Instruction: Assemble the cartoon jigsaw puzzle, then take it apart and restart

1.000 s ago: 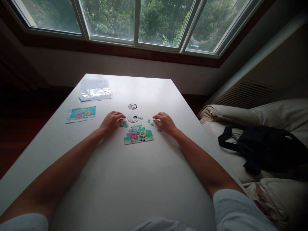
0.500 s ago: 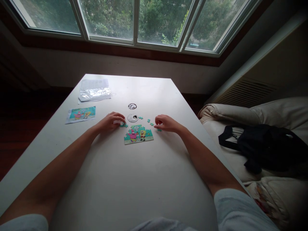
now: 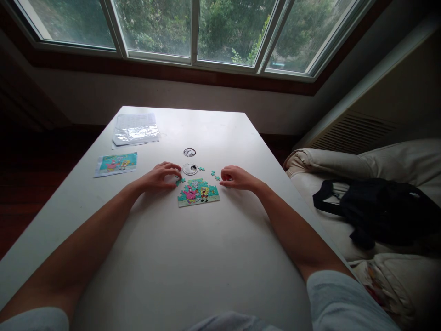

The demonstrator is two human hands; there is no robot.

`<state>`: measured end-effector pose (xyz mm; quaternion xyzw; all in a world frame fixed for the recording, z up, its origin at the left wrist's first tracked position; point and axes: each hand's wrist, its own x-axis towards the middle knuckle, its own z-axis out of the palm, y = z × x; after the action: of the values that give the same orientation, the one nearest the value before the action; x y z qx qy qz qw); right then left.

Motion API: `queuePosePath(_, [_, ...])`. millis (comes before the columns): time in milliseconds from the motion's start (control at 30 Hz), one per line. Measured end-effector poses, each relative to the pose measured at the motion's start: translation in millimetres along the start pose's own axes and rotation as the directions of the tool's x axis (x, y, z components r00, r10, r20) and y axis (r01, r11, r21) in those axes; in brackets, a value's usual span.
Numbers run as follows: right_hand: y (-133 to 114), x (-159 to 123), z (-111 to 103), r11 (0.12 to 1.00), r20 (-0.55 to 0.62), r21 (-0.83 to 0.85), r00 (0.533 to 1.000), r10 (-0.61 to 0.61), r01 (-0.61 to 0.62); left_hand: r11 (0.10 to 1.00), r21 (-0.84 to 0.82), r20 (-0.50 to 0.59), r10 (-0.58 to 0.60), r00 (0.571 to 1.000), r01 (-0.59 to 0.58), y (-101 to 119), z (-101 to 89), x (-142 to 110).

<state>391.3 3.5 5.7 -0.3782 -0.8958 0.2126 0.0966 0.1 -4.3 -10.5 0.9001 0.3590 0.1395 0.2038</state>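
Observation:
A partly assembled jigsaw puzzle point(image 3: 199, 195) lies flat on the white table, with pink and yellow cartoon figures above a straight lower edge and a ragged top. My left hand point(image 3: 160, 176) rests at its upper left, thumb and fingers apart around a few loose teal puzzle pieces point(image 3: 180, 180). To the puzzle's right, my right hand point(image 3: 237, 177) is closed, fingers curled and tips down at the tabletop; whatever lies under them is hidden. Between the hands, more loose teal pieces point(image 3: 213, 173) lie above the puzzle, beside a round silver-grey disc point(image 3: 189, 169).
A second round disc point(image 3: 189, 152) lies farther back. On the table's left are a picture sheet point(image 3: 116, 164) of the same figures and a clear plastic sleeve with papers point(image 3: 135, 129). A cream sofa point(image 3: 301, 172) with a dark bag point(image 3: 382, 209) stands right of the table point(image 3: 193, 266).
My left hand has shifted slightly right, its thumb and fingers spreading around the loose pieces. My right fingers have curled in and now cover the teal piece that showed beneath them.

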Motion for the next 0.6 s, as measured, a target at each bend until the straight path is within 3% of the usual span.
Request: queuePosePath(600, [5.9,3.5,7.4,0.998,-0.029,0.042,0.998,-0.047,0.049,0.999,0.050,-0.095,0.025,0.995,-0.021,2.2,11.5,6.9])
